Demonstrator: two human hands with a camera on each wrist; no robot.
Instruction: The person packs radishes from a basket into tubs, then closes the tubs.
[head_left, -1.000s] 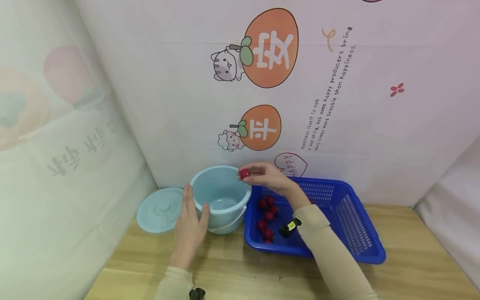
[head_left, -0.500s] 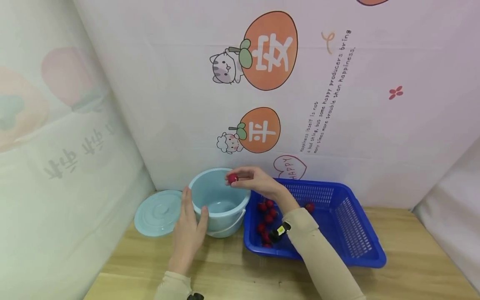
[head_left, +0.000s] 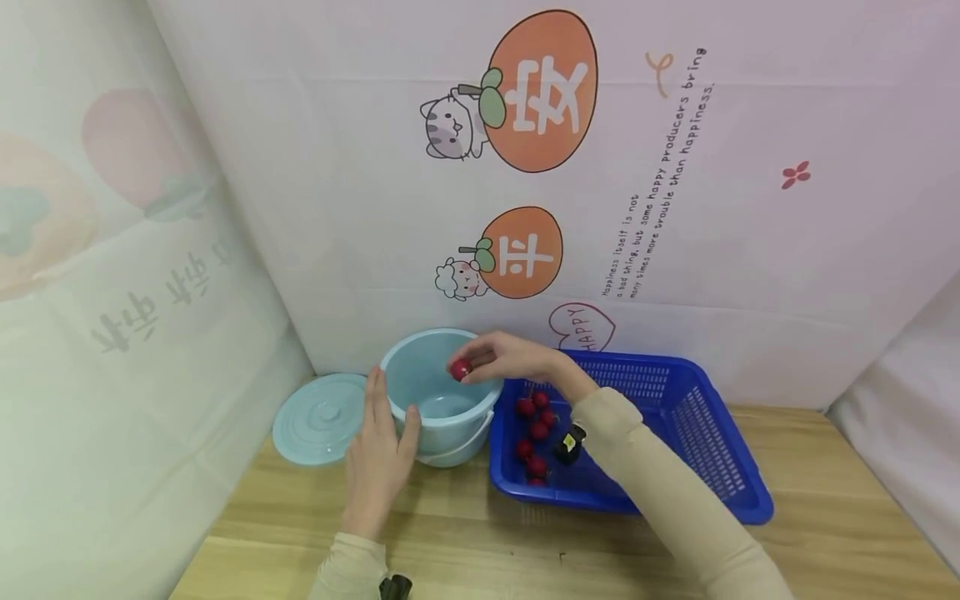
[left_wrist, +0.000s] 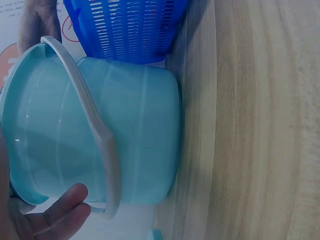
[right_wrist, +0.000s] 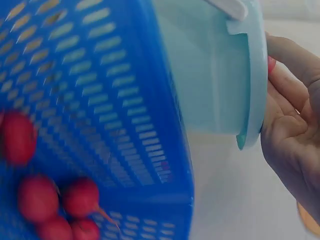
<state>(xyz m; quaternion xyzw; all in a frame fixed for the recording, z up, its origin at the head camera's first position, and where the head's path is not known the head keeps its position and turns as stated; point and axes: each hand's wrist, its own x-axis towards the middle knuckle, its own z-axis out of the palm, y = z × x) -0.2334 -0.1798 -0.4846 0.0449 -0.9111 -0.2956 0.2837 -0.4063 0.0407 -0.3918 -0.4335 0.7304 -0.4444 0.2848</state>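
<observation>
Over the mouth of the light blue bucket (head_left: 450, 439), my right hand (head_left: 517, 357) pinches a red radish (head_left: 461, 370) between thumb and fingertips. From the right wrist, only a sliver of that radish (right_wrist: 271, 64) shows beyond the bucket's rim. My left hand (head_left: 381, 458) rests against the bucket's near left side, its fingers extended up to the rim and its thumb on the front. The bucket stands upright with its pale handle (left_wrist: 107, 145) hanging down in front. Several more radishes (head_left: 538, 431) lie at the left end of the blue basket (head_left: 723, 433).
The bucket's round lid (head_left: 322, 421) lies to its left, near the side curtain. The slotted basket stands close against the bucket's right side. Behind both rises a printed cloth backdrop (head_left: 337, 208). All of it is on a wooden table (head_left: 450, 533).
My right hand has carried the radish left from the bucket's right rim, and slightly down, over the opening. The left hand has stayed at the bucket's side.
</observation>
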